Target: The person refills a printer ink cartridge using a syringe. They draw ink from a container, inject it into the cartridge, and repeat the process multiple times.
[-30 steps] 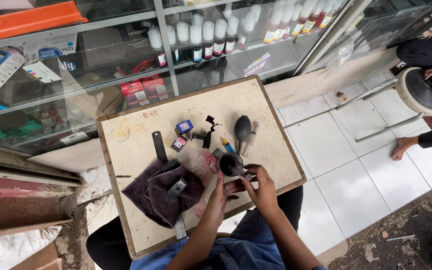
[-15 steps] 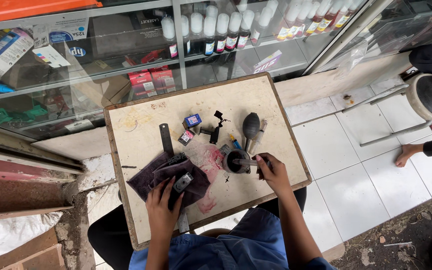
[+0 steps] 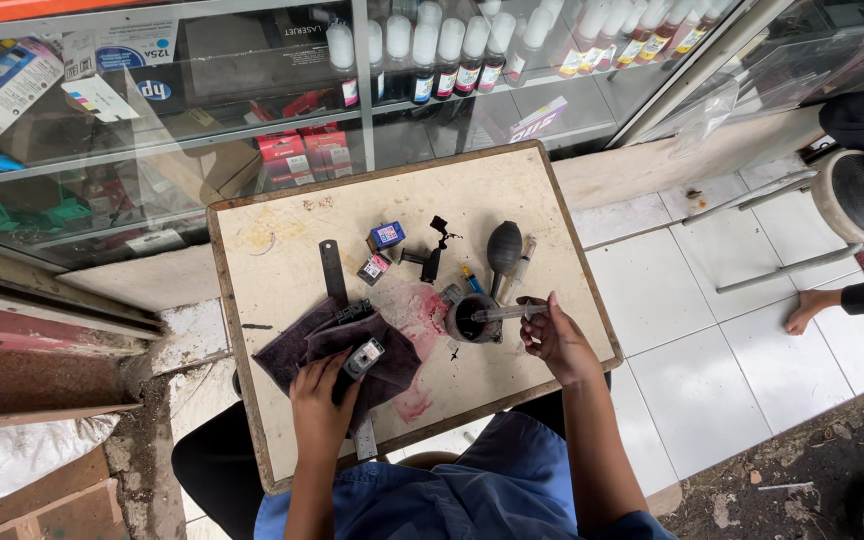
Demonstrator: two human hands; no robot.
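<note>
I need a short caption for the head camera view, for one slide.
Left hand presses an ink cartridge onto a dark cloth; right hand holds a syringe over a small cup.

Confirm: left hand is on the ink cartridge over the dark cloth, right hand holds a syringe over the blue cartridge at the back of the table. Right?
Not quite. The head view shows the right hand holding the syringe over the small dark cup, not the blue cartridge, which sits apart further back. The rest stands: the left hand is on the ink cartridge over the dark cloth.
</note>
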